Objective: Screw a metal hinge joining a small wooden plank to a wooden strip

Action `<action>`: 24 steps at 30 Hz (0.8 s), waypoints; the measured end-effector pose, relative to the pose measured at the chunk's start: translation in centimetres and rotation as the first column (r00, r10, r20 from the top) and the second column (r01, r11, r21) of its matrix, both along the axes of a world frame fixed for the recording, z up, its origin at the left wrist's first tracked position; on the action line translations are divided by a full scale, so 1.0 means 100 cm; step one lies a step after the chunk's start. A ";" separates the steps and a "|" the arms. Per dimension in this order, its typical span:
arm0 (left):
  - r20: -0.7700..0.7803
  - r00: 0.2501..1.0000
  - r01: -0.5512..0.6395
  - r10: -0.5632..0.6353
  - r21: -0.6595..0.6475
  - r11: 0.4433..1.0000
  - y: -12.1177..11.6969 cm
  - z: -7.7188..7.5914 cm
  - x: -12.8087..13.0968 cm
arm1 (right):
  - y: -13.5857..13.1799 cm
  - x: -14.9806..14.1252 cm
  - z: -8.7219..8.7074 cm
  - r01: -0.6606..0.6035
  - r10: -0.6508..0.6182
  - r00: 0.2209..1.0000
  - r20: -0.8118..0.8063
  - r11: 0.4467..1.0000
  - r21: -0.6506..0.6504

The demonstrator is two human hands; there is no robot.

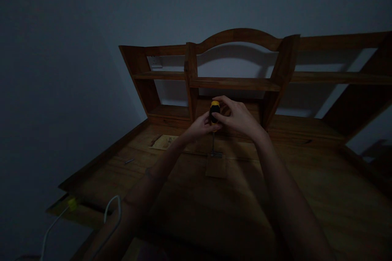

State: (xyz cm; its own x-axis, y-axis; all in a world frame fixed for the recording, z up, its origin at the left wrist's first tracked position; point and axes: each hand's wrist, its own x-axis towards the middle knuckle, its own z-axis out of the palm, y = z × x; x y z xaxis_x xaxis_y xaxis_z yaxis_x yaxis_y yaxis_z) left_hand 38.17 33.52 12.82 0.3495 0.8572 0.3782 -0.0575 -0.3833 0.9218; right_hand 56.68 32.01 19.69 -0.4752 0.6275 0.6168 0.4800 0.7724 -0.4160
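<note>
A screwdriver (215, 109) with a black and yellow handle stands nearly upright, its shaft pointing down. My right hand (237, 115) grips the handle from the right, fingers around its top and side. From the left, my left hand (199, 125) closes around the lower handle. The tip meets a small metal piece (216, 154), perhaps a hinge, at the far edge of a small square wooden block (216, 167). That block lies on the wooden desk (183, 187). Dim light hides the exact contact at the tip.
A wooden shelf unit (235, 83) rises at the back of the desk. A pale flat piece (163, 142) and a small thin metal object (129, 161) lie to the left. A white cable (113, 202) loops by my left forearm, near a yellow object (72, 204) at the desk's corner.
</note>
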 end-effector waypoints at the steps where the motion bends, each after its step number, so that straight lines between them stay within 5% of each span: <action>1: 0.002 0.999 0.044 -0.044 -0.008 0.999 -0.002 0.001 -0.001 | 0.000 0.000 0.000 0.003 -0.003 1.000 0.003 1.000 0.004; 4: -0.020 0.995 0.101 -0.102 -0.051 0.994 -0.004 0.002 -0.009 | -0.001 0.001 0.002 0.010 -0.010 1.000 0.006 1.000 0.004; 11: -0.122 0.982 -0.144 0.146 0.024 0.989 -0.002 0.003 -0.006 | -0.001 0.000 0.000 -0.015 0.015 1.000 -0.009 1.000 0.011; 16: -0.091 0.991 -0.097 0.102 0.053 0.994 0.001 0.000 0.001 | 0.001 -0.005 -0.006 -0.014 0.014 1.000 0.007 1.000 -0.003; 20: -0.147 0.987 -0.056 0.064 0.059 0.997 0.007 -0.013 -0.016 | -0.002 -0.005 -0.001 -0.002 0.004 0.999 -0.039 0.999 0.054; 24: -0.412 0.910 -0.005 0.054 0.117 0.993 0.011 -0.040 -0.037 | -0.008 0.009 0.016 0.173 -0.148 0.971 -0.188 0.977 0.125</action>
